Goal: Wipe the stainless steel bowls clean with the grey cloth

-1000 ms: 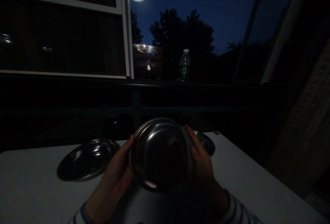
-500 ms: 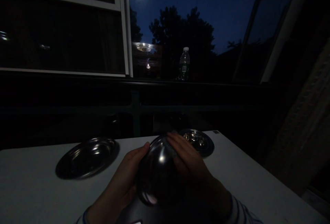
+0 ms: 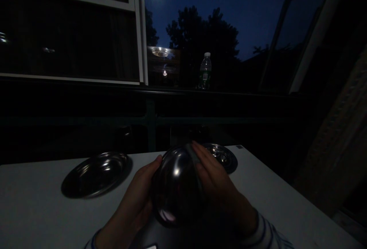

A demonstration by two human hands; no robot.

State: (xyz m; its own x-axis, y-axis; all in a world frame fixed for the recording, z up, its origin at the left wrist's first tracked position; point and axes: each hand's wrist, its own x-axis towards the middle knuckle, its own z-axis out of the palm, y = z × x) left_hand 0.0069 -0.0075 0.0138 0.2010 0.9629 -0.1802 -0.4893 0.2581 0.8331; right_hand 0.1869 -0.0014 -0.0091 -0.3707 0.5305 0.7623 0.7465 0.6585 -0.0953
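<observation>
A shiny metal bowl (image 3: 174, 188) is held up in front of me over the table, its rounded outside towards me. My left hand (image 3: 139, 193) grips its left edge, thumb on top near the rim. Against the bowl's right side lies my right hand (image 3: 216, 176), fingers together and pointing up. A thin greyish piece, apparently a cloth (image 3: 191, 152), shows under those fingers; most of it is hidden. On the left of the table rests a wide metal dish (image 3: 96, 176). Behind my right hand sits another metal dish (image 3: 226, 159), partly covered by my fingers.
The white table (image 3: 34, 199) ends in front of a dark sill. A plastic bottle (image 3: 205, 72) with a white cap stands on the sill by the open window. A patterned curtain (image 3: 335, 138) hangs on the right. The scene is dim.
My right hand has slid a little to the right and up along the bowl's surface. The bowl has turned slightly, and my left hand has shifted a little left.
</observation>
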